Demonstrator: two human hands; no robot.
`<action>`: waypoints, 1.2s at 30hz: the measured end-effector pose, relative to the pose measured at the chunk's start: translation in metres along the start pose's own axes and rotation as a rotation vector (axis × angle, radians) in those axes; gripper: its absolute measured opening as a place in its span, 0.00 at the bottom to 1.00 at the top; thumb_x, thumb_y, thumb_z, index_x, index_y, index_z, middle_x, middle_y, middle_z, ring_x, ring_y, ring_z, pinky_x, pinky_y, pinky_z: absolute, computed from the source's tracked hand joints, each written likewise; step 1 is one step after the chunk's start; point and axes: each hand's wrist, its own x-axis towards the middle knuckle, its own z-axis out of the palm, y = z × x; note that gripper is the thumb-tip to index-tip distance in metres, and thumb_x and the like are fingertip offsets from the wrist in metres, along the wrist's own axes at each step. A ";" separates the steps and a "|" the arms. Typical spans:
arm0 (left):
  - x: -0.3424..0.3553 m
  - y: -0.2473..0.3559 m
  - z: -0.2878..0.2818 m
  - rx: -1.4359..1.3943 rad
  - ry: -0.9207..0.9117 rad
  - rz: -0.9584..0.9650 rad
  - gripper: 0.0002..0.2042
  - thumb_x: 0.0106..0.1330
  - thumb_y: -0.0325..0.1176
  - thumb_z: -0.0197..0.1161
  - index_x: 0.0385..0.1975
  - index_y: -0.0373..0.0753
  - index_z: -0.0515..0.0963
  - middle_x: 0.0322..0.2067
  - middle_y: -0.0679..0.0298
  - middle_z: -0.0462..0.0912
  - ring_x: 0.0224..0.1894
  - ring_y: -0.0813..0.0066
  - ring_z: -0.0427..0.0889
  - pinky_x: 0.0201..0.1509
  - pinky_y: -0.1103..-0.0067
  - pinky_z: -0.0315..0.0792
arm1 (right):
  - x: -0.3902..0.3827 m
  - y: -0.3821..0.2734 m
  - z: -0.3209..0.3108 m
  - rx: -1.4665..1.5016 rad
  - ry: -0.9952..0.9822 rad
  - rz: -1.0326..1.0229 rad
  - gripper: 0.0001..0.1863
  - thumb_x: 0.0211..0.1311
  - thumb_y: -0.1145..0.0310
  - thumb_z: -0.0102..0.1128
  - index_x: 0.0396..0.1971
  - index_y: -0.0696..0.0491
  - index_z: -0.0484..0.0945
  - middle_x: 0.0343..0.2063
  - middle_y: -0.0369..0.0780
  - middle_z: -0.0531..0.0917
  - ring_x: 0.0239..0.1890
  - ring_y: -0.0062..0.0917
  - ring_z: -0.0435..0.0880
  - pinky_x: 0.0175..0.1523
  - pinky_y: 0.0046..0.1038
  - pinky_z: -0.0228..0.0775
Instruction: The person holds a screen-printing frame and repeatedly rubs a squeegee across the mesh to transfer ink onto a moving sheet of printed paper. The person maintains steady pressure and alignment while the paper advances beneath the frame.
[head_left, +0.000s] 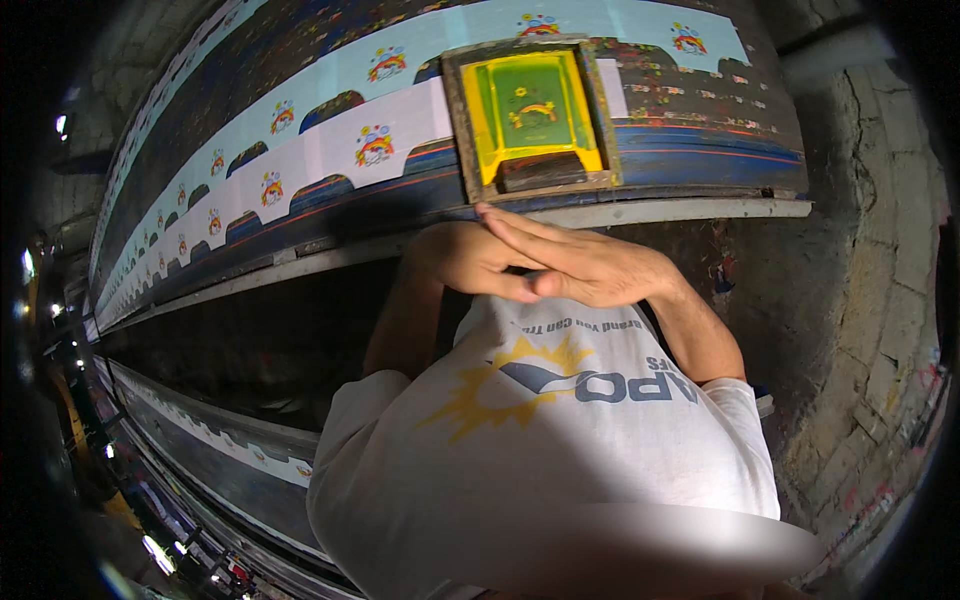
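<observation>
My left hand (455, 255) and my right hand (595, 268) meet in front of my chest, crossed against each other. The right hand's fingers are stretched flat across the left hand, pointing to the upper left. Part of the left hand's fingers is covered; what shows of them extends to the right. I see nothing held in either hand. Just beyond the fingertips, a wooden-framed printing screen (467, 135) with a yellow and green mesh lies on the long table (700, 165). A dark block (545, 172), perhaps a squeegee, rests at the frame's near end.
Pale cut fabric pieces (325, 150) with rainbow prints run in rows along the table. A metal rail (660, 212) edges its near side. Another table (250, 478) with printed pieces stands at the lower left. A cracked wall or floor surface (855, 250) is at the right.
</observation>
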 end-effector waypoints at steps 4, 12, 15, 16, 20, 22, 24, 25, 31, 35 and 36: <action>0.008 -0.013 -0.022 -0.453 0.541 0.153 0.29 0.82 0.51 0.55 0.64 0.27 0.79 0.56 0.45 0.87 0.55 0.56 0.87 0.61 0.64 0.79 | -0.088 0.016 -0.051 0.146 -0.110 0.162 0.42 0.83 0.37 0.43 0.80 0.57 0.64 0.80 0.51 0.64 0.84 0.43 0.59 0.86 0.40 0.49; 0.008 -0.078 -0.024 -0.112 1.769 -0.347 0.21 0.82 0.31 0.62 0.69 0.27 0.74 0.56 0.50 0.88 0.54 0.74 0.86 0.55 0.80 0.79 | -0.139 0.080 -0.115 0.097 0.638 0.496 0.21 0.84 0.59 0.57 0.63 0.58 0.85 0.59 0.43 0.90 0.63 0.27 0.85 0.72 0.31 0.71; 0.009 -0.109 -0.017 0.088 1.747 -0.345 0.23 0.77 0.28 0.70 0.67 0.27 0.76 0.55 0.54 0.88 0.49 0.80 0.84 0.51 0.80 0.79 | -0.115 0.113 -0.115 0.199 0.782 0.564 0.21 0.82 0.60 0.62 0.63 0.58 0.84 0.57 0.41 0.91 0.58 0.23 0.86 0.68 0.29 0.74; 0.007 -0.116 -0.017 0.071 1.738 -0.475 0.23 0.76 0.29 0.71 0.66 0.28 0.77 0.56 0.54 0.88 0.47 0.80 0.83 0.50 0.79 0.79 | -0.105 0.122 -0.112 0.245 0.803 0.589 0.21 0.81 0.60 0.63 0.64 0.57 0.84 0.55 0.41 0.91 0.55 0.22 0.86 0.65 0.29 0.75; 0.007 -0.133 -0.019 0.416 1.571 -0.514 0.23 0.72 0.31 0.74 0.64 0.31 0.80 0.51 0.58 0.87 0.42 0.75 0.82 0.48 0.76 0.79 | -0.065 0.145 -0.103 -0.221 0.733 0.592 0.26 0.73 0.61 0.70 0.66 0.57 0.81 0.54 0.49 0.86 0.50 0.34 0.87 0.58 0.34 0.79; 0.010 -0.139 -0.020 0.395 1.484 -0.693 0.28 0.66 0.34 0.78 0.63 0.30 0.80 0.53 0.54 0.84 0.52 0.61 0.83 0.59 0.67 0.79 | -0.050 0.149 -0.097 -0.342 0.669 0.665 0.30 0.73 0.61 0.71 0.69 0.61 0.77 0.51 0.48 0.83 0.50 0.36 0.85 0.57 0.36 0.79; 0.018 -0.147 -0.017 0.535 1.442 -0.683 0.30 0.63 0.35 0.79 0.63 0.30 0.80 0.57 0.50 0.81 0.58 0.53 0.82 0.65 0.62 0.77 | -0.040 0.150 -0.087 -0.432 0.660 0.737 0.36 0.72 0.59 0.72 0.73 0.62 0.73 0.54 0.50 0.80 0.53 0.38 0.84 0.59 0.38 0.78; 0.021 -0.150 -0.015 0.464 1.487 -0.717 0.34 0.60 0.42 0.83 0.63 0.31 0.80 0.59 0.46 0.81 0.63 0.46 0.81 0.70 0.57 0.74 | -0.038 0.149 -0.086 -0.421 0.661 0.723 0.41 0.70 0.58 0.74 0.76 0.62 0.69 0.54 0.49 0.78 0.57 0.38 0.80 0.61 0.38 0.76; 0.030 -0.148 -0.008 0.438 1.605 -0.657 0.31 0.59 0.32 0.80 0.64 0.35 0.81 0.60 0.48 0.81 0.63 0.49 0.81 0.70 0.60 0.74 | -0.042 0.144 -0.087 -0.218 0.630 0.685 0.44 0.70 0.54 0.75 0.79 0.57 0.67 0.55 0.43 0.78 0.58 0.32 0.73 0.63 0.34 0.71; 0.033 -0.125 -0.016 0.313 1.636 -0.601 0.31 0.61 0.26 0.76 0.68 0.36 0.80 0.59 0.53 0.78 0.64 0.57 0.78 0.68 0.66 0.76 | -0.047 0.138 -0.098 -0.043 0.699 0.597 0.44 0.72 0.49 0.73 0.79 0.57 0.66 0.68 0.50 0.75 0.74 0.39 0.70 0.79 0.40 0.62; 0.038 -0.120 -0.019 0.300 1.643 -0.594 0.31 0.61 0.25 0.76 0.68 0.36 0.80 0.59 0.53 0.78 0.64 0.57 0.79 0.68 0.66 0.76 | -0.049 0.137 -0.103 -0.001 0.700 0.607 0.44 0.73 0.49 0.72 0.80 0.56 0.66 0.70 0.50 0.74 0.75 0.38 0.70 0.80 0.40 0.60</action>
